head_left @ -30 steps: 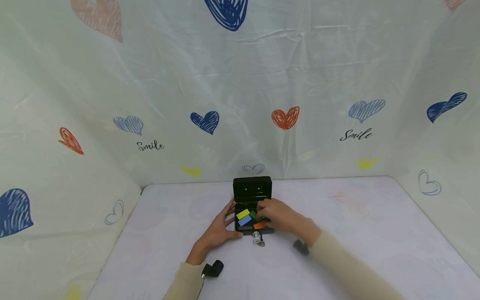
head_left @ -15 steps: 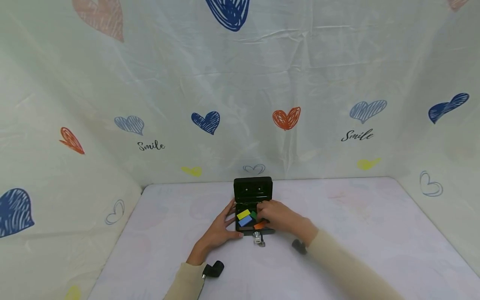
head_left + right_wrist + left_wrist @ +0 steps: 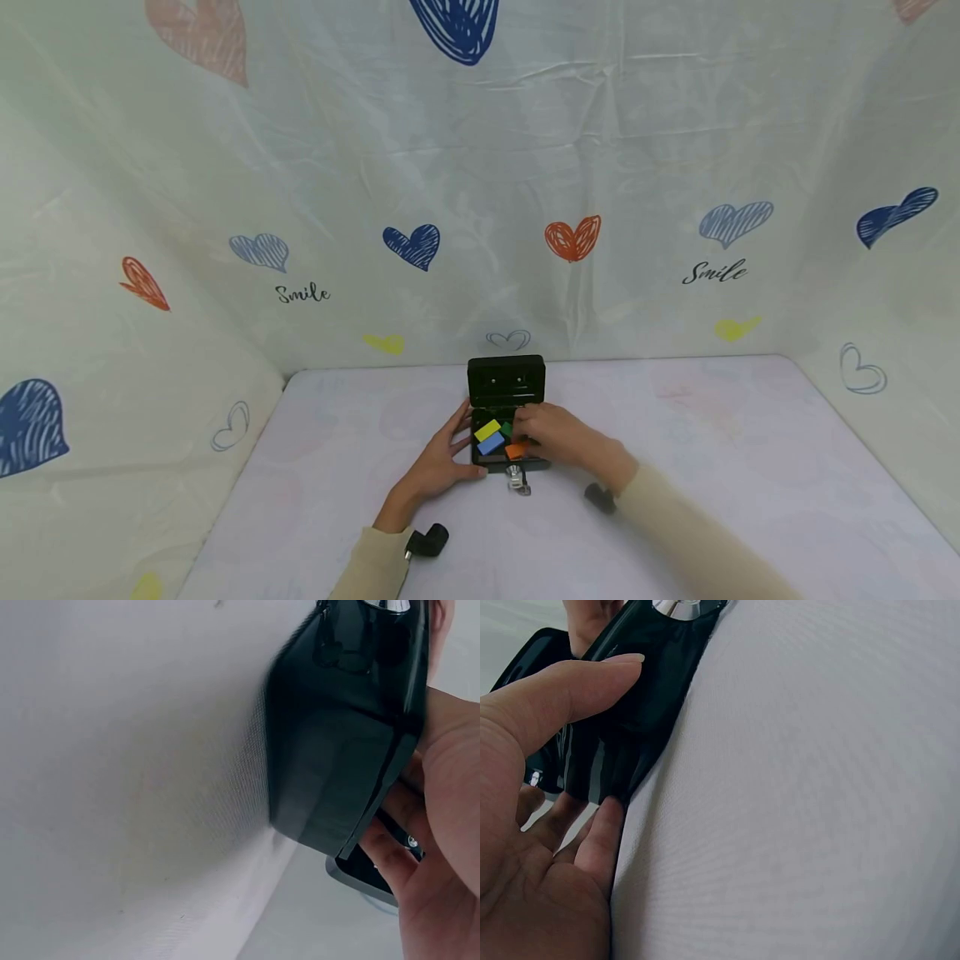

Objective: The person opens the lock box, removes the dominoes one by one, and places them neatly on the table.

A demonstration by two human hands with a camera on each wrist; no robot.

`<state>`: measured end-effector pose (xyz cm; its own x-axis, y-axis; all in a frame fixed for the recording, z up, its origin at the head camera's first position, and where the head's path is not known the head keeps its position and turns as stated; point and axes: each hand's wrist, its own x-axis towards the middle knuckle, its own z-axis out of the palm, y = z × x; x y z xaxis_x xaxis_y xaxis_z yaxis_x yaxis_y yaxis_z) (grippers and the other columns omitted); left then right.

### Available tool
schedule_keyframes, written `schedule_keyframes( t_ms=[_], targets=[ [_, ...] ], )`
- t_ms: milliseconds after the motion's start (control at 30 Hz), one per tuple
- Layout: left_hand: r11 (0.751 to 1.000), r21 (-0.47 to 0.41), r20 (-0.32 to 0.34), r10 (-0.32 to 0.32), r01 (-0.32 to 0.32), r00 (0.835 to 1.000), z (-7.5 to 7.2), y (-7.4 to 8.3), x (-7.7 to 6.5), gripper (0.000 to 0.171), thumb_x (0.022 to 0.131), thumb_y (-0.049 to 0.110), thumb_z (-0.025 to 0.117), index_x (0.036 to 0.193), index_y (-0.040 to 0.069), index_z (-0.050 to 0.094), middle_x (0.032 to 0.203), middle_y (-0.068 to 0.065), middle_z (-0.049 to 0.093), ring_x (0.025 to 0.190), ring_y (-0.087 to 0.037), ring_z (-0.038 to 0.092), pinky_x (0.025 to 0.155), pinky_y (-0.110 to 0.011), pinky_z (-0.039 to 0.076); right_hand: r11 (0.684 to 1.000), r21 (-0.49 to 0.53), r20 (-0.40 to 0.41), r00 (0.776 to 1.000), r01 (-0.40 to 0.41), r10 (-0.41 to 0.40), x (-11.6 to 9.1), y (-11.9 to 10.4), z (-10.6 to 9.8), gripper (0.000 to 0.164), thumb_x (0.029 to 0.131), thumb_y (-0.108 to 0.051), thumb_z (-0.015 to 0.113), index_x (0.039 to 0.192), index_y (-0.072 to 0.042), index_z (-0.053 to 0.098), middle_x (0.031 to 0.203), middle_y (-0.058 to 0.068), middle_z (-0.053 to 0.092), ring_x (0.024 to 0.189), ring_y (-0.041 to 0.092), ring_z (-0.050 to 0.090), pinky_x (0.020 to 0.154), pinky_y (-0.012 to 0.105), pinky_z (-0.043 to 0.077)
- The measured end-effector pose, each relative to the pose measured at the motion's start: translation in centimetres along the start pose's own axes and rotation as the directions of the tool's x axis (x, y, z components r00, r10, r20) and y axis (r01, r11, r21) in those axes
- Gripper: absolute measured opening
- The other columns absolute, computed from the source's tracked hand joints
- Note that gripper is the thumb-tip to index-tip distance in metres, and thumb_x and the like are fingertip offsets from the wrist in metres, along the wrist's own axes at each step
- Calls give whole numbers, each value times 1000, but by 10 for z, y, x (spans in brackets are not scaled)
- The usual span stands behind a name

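A small black cash box (image 3: 506, 381) stands on the table with its lid raised. Inside lie a yellow block (image 3: 487, 430), a blue block (image 3: 491, 443), a green block (image 3: 506, 429) and an orange block (image 3: 515, 451). My left hand (image 3: 437, 468) holds the box at its left front corner, thumb (image 3: 592, 694) on the front wall, other fingers along the side. My right hand (image 3: 562, 433) reaches over the right wall into the box, beside the green and orange blocks. Its fingertips are hidden, so any grasp there is unclear. A silver lock (image 3: 513, 477) with a key sits at the front.
A white table (image 3: 720, 467) surrounds the box. Behind it hangs a pale sheet (image 3: 480, 150) printed with hearts and words. Black wrist cameras, one of them the left camera (image 3: 427, 540), sit at both sleeves.
My right hand's fingers have shifted slightly inside the box. Less of the green block shows than a second ago, and the orange block has turned a little. My left hand stays in place.
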<state>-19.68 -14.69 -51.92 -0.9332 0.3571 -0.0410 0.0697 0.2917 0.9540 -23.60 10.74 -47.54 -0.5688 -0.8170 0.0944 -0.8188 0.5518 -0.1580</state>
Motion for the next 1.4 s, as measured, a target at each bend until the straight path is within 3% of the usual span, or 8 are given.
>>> schedule_keyframes(
  t_ms=[200,467,933,1133,1300,1400],
  targets=[
    [1000,0,-3,7,-7,1000,1,0,0,119,81,-5,87,172,17,13,172,-21,24,152,-45,37,121,-52,42,1000,13,-115,993,8,-6,-7,1,-1,16,90,-16,85,105,-14,81,101,-4,73,95,14,67,88,31,61],
    [1000,20,-13,-2,2,1000,1,-1,0,119,81,-3,88,172,17,13,172,-21,24,151,-47,40,120,-51,44,992,-111,-305,948,61,-92,-16,5,0,22,86,-18,88,105,-11,80,100,-2,72,92,15,64,81,27,59],
    [1000,23,-24,4,-4,1000,2,-3,1,120,79,-5,88,172,16,14,172,-21,26,150,-47,41,120,-51,43,987,-161,-380,921,23,-84,-34,18,-1,26,82,-16,92,105,-12,80,99,-2,73,90,16,64,80,27,59],
    [1000,23,-26,6,-6,1000,2,-4,2,120,79,-5,88,172,16,15,171,-21,27,149,-47,42,120,-51,44,983,-179,-431,896,26,-102,-42,25,-3,28,77,-12,94,102,-10,80,95,-2,71,88,17,63,77,28,59],
    [1000,20,-28,0,0,1000,2,-4,2,120,79,-5,88,172,17,16,171,-21,28,149,-47,42,119,-51,44,988,-155,-467,879,20,-91,-49,32,-3,30,73,-10,96,99,-9,80,94,-1,71,87,18,64,77,31,60],
    [1000,21,-30,-2,3,1000,2,-4,1,120,79,-5,88,172,18,16,171,-21,28,149,-47,42,119,-51,45,992,-128,-464,884,-1,-59,-52,37,-3,29,74,-8,96,99,-9,80,94,-1,72,87,19,65,77,32,60]
  ],
)
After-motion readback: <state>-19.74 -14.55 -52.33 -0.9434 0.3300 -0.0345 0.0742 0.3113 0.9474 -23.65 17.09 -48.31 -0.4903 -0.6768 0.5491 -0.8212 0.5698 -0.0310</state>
